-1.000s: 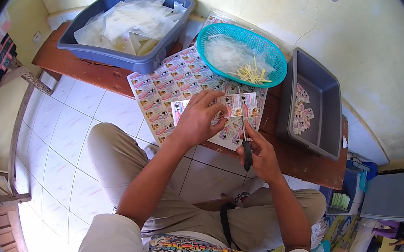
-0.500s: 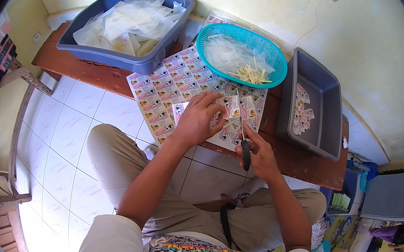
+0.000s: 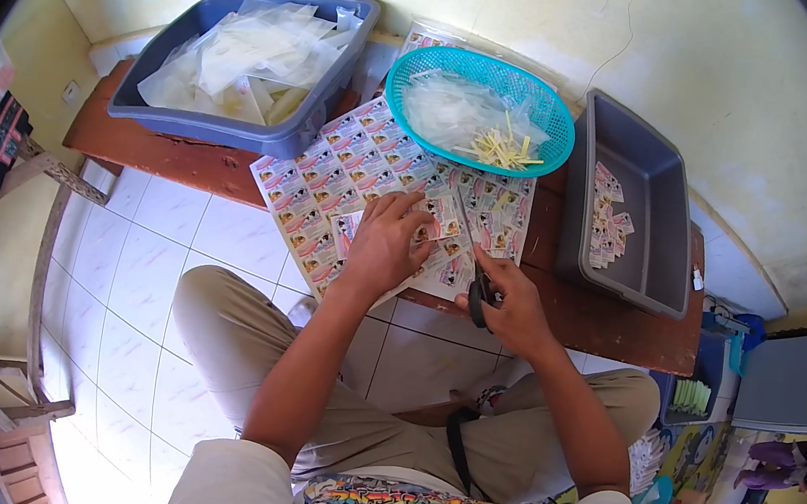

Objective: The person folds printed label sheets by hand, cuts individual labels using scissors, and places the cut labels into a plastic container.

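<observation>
My left hand [image 3: 386, 245] has its fingers curled over a printed label strip [image 3: 445, 219], holding it above the large sheet of printed labels [image 3: 301, 201]. In my right hand [image 3: 517, 311] are black-handled scissors [image 3: 480, 302], their blades pointing up at the strip's right end. The label sheet lies on the brown wooden bench. Behind my hands, a turquoise basket [image 3: 555, 150] holds clear plastic pieces and thin yellow strips [image 3: 503, 149].
On the bench's left stands a blue-grey tub [image 3: 286, 142] of translucent plastic bags [image 3: 257, 53]. A grey tub [image 3: 648, 191] with cut labels [image 3: 608, 227] is at the right. Another person [image 3: 781, 463] is partly visible at the far right.
A piece of label at the strip's right end is no longer on it. The scissors and my right hand have shifted slightly, and the view has tilted a little. The other person has come further into view.
</observation>
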The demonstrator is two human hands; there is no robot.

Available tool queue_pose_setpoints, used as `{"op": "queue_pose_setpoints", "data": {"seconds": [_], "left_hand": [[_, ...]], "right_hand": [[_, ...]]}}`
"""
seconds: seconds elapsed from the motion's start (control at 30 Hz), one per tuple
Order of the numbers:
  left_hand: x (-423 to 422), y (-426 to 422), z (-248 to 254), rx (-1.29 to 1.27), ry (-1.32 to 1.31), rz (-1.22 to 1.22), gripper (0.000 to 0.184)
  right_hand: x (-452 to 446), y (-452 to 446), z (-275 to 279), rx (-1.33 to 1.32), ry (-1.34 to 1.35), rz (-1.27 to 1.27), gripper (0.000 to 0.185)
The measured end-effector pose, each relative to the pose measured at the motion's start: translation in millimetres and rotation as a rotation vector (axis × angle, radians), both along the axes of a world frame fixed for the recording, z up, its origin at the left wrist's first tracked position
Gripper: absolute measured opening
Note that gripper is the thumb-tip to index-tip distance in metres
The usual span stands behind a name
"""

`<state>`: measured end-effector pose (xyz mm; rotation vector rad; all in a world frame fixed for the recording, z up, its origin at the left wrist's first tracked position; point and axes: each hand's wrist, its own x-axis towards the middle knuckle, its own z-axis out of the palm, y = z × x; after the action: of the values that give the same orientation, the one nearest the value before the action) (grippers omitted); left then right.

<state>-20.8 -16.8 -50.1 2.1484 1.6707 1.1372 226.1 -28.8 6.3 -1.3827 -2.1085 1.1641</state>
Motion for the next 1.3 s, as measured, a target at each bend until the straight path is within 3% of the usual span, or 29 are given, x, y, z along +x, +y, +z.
{"op": "queue_pose_setpoints", "data": {"seconds": [0.03,0.17,0.23,0.37,0.93,1.3], "left_hand": [[0,1,-2,-0.014,0.011,0.006,0.032],[-1,2,-12,-0.034,0.031,-0.002,0.032],[-1,3,-17,-0.054,0.019,-0.004,0.033],[-2,7,-23,-0.053,0.044,-0.017,0.036],[-2,6,-11,-0.026,-0.018,-0.009,0.044],[11,13,-10,-0.002,0.005,-0.033,0.043]], "right_hand": [[-3,0,4,0.052,-0.112,0.027,0.083],[-5,3,-13,0.144,-0.102,0.0,0.08],[-4,7,-23,0.324,-0.088,0.038,0.074],[-7,9,-22,0.214,-0.183,0.051,0.073],[-28,4,-16,0.343,-0.525,0.062,0.072],[-27,3,-18,0.379,-0.512,0.083,0.067]]}}
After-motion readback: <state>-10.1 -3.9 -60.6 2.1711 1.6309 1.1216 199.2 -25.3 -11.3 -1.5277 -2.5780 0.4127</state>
